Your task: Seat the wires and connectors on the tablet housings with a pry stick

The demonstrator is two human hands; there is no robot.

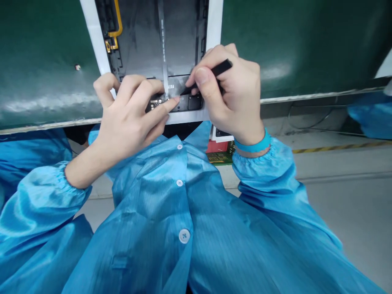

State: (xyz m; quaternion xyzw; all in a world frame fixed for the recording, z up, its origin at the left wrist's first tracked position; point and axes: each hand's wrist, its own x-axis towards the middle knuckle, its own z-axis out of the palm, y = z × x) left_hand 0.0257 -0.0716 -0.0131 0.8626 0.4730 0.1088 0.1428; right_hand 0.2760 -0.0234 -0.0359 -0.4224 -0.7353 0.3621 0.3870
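Black tablet chassis (153,45), probably | right fingers (202,76) pinch spudger (222,68) | left fingertips (176,99) on board (157,104)

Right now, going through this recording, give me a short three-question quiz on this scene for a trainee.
1. Which hand holds the slim black plastic tool?
2. True or false: the teal wristband is on the same arm as the hand holding that tool.
3. The white-edged black panel lies on which surface? A: a glossy dark green sheet; B: a blue smock; C: a grey floor.

Key: 1. The right hand. 2. True. 3. A.
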